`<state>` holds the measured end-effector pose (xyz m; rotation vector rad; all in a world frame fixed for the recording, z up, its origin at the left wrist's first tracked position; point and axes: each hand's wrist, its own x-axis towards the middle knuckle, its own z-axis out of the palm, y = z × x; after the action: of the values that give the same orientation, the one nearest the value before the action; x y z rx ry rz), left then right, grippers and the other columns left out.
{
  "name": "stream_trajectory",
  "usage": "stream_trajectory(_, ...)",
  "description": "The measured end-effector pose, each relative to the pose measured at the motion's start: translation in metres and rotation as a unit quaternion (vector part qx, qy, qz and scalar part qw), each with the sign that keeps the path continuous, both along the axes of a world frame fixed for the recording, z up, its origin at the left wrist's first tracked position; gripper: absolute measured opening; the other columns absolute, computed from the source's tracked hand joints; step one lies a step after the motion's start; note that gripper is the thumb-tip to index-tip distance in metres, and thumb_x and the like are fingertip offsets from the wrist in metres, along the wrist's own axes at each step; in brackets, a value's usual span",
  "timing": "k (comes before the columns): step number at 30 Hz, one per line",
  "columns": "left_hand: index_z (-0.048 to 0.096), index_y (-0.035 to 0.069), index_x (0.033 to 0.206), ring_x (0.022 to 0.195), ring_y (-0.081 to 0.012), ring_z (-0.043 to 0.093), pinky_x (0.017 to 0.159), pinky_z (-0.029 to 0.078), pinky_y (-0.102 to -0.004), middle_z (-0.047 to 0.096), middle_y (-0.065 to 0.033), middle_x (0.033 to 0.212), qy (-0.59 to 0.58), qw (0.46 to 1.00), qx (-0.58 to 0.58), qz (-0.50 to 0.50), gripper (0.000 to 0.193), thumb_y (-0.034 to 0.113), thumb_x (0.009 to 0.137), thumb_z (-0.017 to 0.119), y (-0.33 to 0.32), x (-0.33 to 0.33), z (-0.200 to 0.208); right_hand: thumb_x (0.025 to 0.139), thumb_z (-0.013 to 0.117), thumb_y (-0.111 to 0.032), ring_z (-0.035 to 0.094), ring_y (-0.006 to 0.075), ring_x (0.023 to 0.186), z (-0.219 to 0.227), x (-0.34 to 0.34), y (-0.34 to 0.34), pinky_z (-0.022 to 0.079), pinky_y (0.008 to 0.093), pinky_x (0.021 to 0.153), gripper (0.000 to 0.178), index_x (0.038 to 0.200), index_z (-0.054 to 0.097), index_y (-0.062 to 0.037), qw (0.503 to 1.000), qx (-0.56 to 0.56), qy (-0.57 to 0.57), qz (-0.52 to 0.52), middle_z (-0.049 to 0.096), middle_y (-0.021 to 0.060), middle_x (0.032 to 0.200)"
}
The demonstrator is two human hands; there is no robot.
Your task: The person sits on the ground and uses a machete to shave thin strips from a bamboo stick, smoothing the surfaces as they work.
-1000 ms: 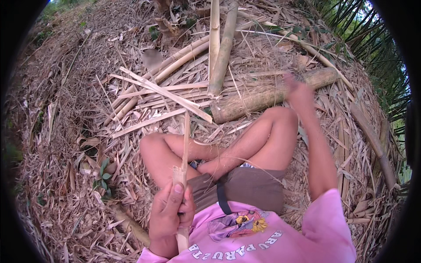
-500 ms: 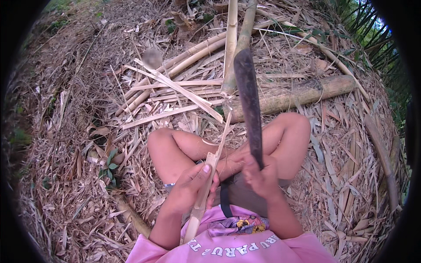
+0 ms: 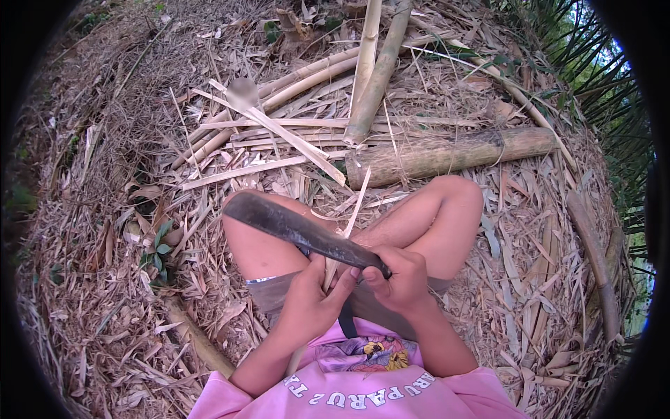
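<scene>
A dark, broad-bladed machete (image 3: 293,227) lies across the view above my lap, its tip toward the left. My right hand (image 3: 401,281) is closed round its handle end. Between the fingers of my left hand (image 3: 313,299) is a pale split bamboo strip (image 3: 359,201). The strip slants up and away from me, and the blade crosses over it, hiding its middle part. My left thumb is close to the blade's near edge, beside my right thumb; I cannot tell whether they touch. The strip's lower end runs back under my left forearm.
Beyond my crossed legs lies a thick bamboo log (image 3: 453,155), with an upright-slanting bamboo pole (image 3: 380,84) against it. Several split strips (image 3: 293,143) are piled to its left. Dry leaves and shavings cover the ground. A small green plant (image 3: 159,244) grows at the left.
The machete has swung from upright to nearly level, down and leftward across the strip. My right hand has moved in close to my left hand. The view has shifted slightly.
</scene>
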<state>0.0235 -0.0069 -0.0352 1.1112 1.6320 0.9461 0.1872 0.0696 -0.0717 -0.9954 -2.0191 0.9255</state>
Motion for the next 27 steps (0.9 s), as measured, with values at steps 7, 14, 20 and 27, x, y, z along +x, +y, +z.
stream_trajectory(7,0.059,-0.004,0.105,0.068,-0.0372,0.063,0.063,0.048,-0.0427,0.065,-0.0192,0.078,0.088,0.995,0.046,-0.025,0.021,0.015,0.099,0.056,-0.007,0.001,0.006,0.084,0.059,-0.068,0.064,0.0250,0.054,0.014,0.004,0.021,0.048,0.0359,0.048,0.063,0.072,0.063,-0.0068,0.985,0.149,-0.081,0.035,0.061,0.0071,0.060)
stream_trajectory(14,0.060,-0.002,0.106,0.074,-0.0196,0.058,0.070,0.047,-0.0340,0.061,-0.0088,0.078,0.103,0.991,0.079,-0.037,0.023,0.018,0.104,0.049,-0.005,0.007,0.010,0.083,0.056,-0.071,0.059,0.0267,0.051,-0.002,0.016,0.043,0.042,0.0449,0.055,0.064,0.065,0.056,-0.0098,0.950,0.292,-0.108,0.008,0.055,0.0067,0.056)
stream_trajectory(20,0.055,-0.002,0.103,0.062,-0.0203,0.059,0.059,0.046,-0.0375,0.059,-0.0157,0.068,0.014,0.999,-0.046,-0.025,0.021,0.018,0.102,0.052,-0.010,0.001,0.059,0.099,0.046,-0.059,0.048,0.0204,0.044,0.001,0.059,0.163,0.038,0.0392,0.047,0.070,0.059,0.052,-0.0017,0.946,0.007,-0.104,-0.306,0.048,0.0079,0.049)
stream_trajectory(27,0.055,0.004,0.109,0.058,-0.0015,0.038,0.049,0.030,-0.0191,0.047,0.0058,0.069,-0.188,0.980,-0.053,0.028,0.019,0.019,0.106,0.044,-0.004,-0.008,0.034,0.100,0.046,-0.054,0.049,0.0160,0.043,0.044,0.009,0.094,0.037,0.0307,0.044,0.067,0.063,0.055,0.0004,0.994,0.005,0.100,-0.044,0.050,0.0087,0.050)
